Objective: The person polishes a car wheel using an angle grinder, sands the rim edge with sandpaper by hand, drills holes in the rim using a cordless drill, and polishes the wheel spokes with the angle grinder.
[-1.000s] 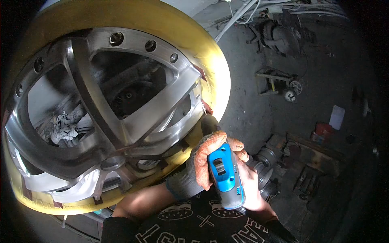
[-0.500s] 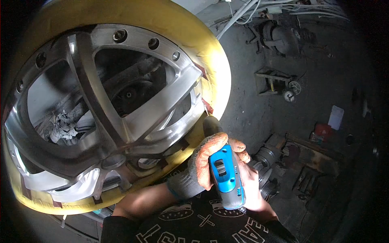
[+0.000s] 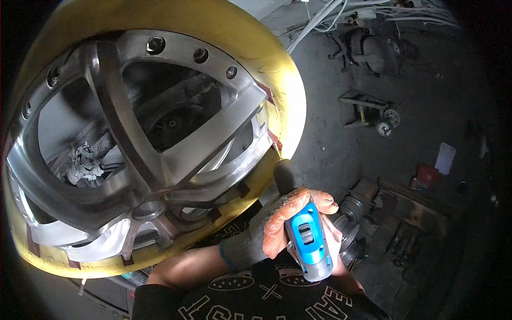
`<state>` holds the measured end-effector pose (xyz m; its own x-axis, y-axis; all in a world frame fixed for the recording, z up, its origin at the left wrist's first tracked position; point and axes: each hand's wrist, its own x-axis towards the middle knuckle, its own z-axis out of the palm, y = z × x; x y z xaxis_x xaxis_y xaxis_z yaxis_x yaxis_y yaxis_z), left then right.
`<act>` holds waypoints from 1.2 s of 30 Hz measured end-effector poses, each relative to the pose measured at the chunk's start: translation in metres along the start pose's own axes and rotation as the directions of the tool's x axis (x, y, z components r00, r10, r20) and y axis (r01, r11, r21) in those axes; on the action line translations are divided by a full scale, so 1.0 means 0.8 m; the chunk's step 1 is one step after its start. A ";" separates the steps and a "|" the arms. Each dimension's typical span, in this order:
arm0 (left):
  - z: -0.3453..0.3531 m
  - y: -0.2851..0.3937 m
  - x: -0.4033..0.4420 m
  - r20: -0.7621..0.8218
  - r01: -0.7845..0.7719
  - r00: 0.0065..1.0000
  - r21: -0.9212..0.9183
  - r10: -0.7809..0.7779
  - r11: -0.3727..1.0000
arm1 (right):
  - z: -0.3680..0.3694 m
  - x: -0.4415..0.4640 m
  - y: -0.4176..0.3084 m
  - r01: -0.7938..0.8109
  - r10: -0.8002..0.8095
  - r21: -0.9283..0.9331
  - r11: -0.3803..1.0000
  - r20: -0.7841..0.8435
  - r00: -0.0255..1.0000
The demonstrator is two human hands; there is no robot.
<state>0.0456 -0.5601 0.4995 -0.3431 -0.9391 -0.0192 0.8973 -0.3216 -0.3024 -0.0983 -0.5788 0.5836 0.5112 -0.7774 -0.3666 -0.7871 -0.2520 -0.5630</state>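
My left hand [image 3: 277,226], in a grey glove with orange coating, wraps around the front of a blue and grey cordless drill [image 3: 308,233]. My right hand [image 3: 335,237] grips the drill from the right side and is mostly hidden behind it. The drill's dark nose [image 3: 285,176] points up and away, its thin tip close to the rim of a large metal wheel [image 3: 194,144]. Whether the tip touches is unclear. The wheel has broad crossing spokes and a holed flange. Around it runs a yellow covering [image 3: 293,101] with dark red tape pieces [image 3: 274,140] along its inner edge.
Crumpled whitish material [image 3: 85,162] shows through the wheel's left opening. On the dark floor to the right stand a small metal frame [image 3: 362,109], round metal parts [image 3: 349,213], a red object [image 3: 426,174] and a white panel [image 3: 445,158]. Pale cables [image 3: 314,24] run overhead.
Both hands and the drill have shifted slightly right and down, and the drill's tip has drawn back a little from the wheel's rim. The grip looks the same.
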 end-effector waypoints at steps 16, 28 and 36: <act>-0.029 -0.013 0.003 -0.152 0.030 0.987 -0.145 -0.053 0.989 | 0.010 -0.023 0.052 -0.289 0.263 0.207 0.935 0.143 0.954; -0.022 -0.003 0.009 -0.117 0.067 0.989 -0.154 -0.086 0.986 | 0.000 0.009 0.015 0.022 -0.022 0.000 1.000 -0.005 1.000; -0.012 0.001 0.011 -0.154 0.040 0.986 -0.154 -0.064 0.987 | -0.011 0.022 -0.009 0.023 -0.022 -0.017 1.000 0.047 0.999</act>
<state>0.0402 -0.5675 0.4899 -0.4381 -0.8869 -0.1465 0.8297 -0.3362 -0.4457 -0.0872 -0.5956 0.5877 0.5439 -0.7438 -0.3886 -0.7809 -0.2792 -0.5587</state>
